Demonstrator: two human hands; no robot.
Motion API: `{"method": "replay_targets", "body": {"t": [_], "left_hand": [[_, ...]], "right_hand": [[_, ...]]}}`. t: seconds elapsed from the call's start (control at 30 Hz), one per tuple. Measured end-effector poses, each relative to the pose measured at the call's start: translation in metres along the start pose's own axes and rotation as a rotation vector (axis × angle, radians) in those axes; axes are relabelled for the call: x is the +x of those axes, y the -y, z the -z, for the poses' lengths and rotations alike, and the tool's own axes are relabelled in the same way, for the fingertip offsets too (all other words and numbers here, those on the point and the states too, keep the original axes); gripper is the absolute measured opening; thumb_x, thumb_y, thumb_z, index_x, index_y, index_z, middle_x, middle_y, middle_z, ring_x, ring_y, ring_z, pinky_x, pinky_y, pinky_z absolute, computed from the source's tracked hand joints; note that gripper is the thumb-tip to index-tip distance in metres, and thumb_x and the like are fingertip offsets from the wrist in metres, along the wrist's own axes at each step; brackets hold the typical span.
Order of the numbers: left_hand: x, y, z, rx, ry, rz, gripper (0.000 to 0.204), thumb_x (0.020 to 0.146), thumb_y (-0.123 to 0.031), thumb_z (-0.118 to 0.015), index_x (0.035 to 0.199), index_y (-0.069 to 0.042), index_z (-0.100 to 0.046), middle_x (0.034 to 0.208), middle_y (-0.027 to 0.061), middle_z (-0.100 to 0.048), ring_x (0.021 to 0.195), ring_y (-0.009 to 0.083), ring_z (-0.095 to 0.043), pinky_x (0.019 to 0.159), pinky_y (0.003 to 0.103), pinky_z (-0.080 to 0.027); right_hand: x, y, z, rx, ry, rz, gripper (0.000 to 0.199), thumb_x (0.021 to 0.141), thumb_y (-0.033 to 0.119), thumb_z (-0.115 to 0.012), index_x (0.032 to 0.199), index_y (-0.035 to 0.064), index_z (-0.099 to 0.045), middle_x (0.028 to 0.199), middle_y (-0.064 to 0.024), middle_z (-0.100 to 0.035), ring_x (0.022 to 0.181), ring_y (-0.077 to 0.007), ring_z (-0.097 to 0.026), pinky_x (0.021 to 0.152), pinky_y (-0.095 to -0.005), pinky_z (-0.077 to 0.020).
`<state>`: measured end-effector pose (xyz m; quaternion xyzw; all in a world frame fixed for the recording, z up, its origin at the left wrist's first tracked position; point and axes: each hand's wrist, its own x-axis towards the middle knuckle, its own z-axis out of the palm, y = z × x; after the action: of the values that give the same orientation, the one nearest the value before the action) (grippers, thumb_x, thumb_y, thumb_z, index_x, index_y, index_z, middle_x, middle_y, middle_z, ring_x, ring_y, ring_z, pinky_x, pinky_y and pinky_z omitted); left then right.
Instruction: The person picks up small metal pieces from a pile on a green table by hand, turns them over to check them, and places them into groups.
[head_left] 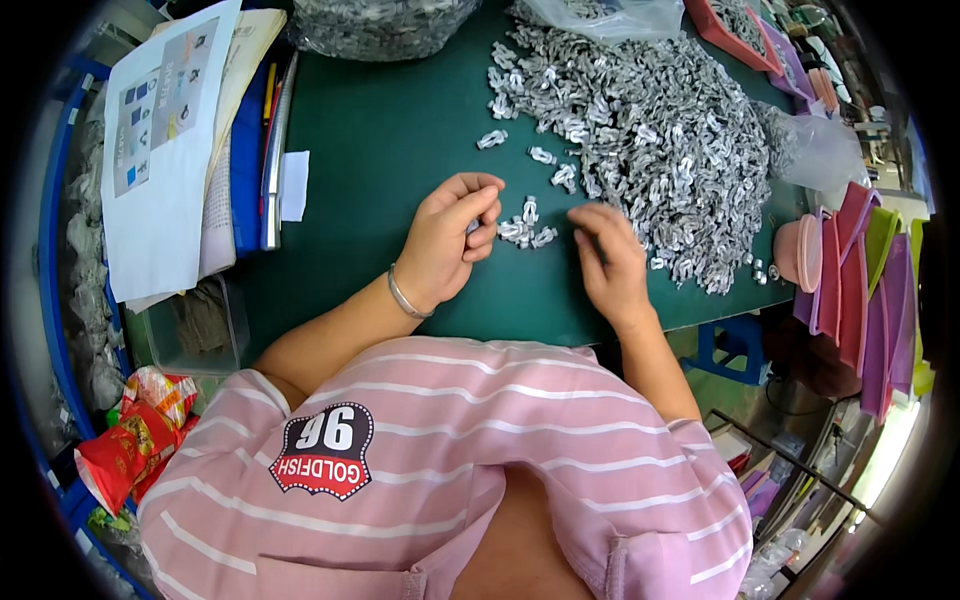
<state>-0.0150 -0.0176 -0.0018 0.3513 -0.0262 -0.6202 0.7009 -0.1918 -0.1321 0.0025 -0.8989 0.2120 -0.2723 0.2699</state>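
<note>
A large heap of small silver metal clips covers the right half of the green table. My left hand is closed in front of me, left of the heap. A bit of grey metal, apparently one of the clips, shows between its curled fingers; how many it holds is hidden. My right hand hovers by the heap's near left edge, thumb and fingers apart, with nothing visible in it. Between the two hands lies a small cluster of loose clips. A few single clips are scattered just beyond that cluster.
A bulging clear bag of metal parts stands at the far edge. Papers and folders line the left side, above a clear plastic bin. Stacked coloured trays and a pink cup flank the right, a blue stool below.
</note>
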Motion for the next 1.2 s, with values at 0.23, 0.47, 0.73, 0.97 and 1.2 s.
{"method": "replay_targets", "body": {"t": [0.23,0.47,0.73,0.97,1.2], "left_hand": [[0.0,0.002,-0.001,0.058,0.001,-0.032,0.009,0.089,-0.01,-0.05,0.096,-0.004,-0.052,0.071,0.0,-0.046,0.05,0.0037,-0.036,0.041,0.016,-0.027],[-0.003,0.01,-0.005,0.603,0.032,-0.09,0.018,0.079,-0.009,-0.066,0.092,0.001,-0.057,0.075,0.0024,-0.059,0.051,0.0016,-0.043,0.042,0.015,-0.03],[-0.003,0.011,0.0,0.813,0.148,-0.425,0.015,0.081,-0.012,-0.065,0.09,-0.002,-0.06,0.075,0.0,-0.059,0.062,0.0021,-0.048,0.053,0.016,-0.038],[-0.008,0.003,-0.007,0.647,0.111,-0.257,0.013,0.08,-0.01,-0.065,0.088,0.0,-0.061,0.077,-0.0006,-0.058,0.068,0.0055,-0.051,0.062,0.02,-0.042],[-0.005,0.007,-0.002,0.876,0.188,-0.651,0.008,0.076,-0.005,-0.066,0.085,-0.003,-0.064,0.083,0.0054,-0.06,0.072,0.0124,-0.056,0.064,0.023,-0.044]], "right_hand": [[0.003,0.002,-0.01,0.006,0.098,-0.013,0.018,0.069,-0.004,-0.065,0.085,0.0015,-0.059,0.081,-0.0109,-0.056,0.071,-0.028,-0.055,0.06,-0.0324,-0.0446],[0.007,0.022,-0.011,0.236,-0.105,-0.057,0.014,0.069,-0.006,-0.066,0.078,0.0005,-0.058,0.082,-0.0104,-0.059,0.067,-0.0194,-0.057,0.057,-0.0266,-0.0463],[0.004,0.03,-0.017,0.752,0.033,-0.326,0.01,0.077,-0.004,-0.063,0.085,-0.0015,-0.057,0.095,-0.0096,-0.057,0.082,-0.0138,-0.057,0.071,-0.0243,-0.0497],[0.008,0.027,-0.022,0.809,-0.035,-0.223,0.017,0.075,-0.008,-0.063,0.088,-0.0015,-0.056,0.095,-0.01,-0.055,0.086,-0.0156,-0.057,0.075,-0.0246,-0.0483],[0.007,0.037,-0.021,0.972,0.013,-0.407,0.016,0.078,-0.008,-0.06,0.093,-0.0032,-0.057,0.096,-0.0109,-0.056,0.085,-0.0146,-0.057,0.072,-0.0243,-0.0487]]}}
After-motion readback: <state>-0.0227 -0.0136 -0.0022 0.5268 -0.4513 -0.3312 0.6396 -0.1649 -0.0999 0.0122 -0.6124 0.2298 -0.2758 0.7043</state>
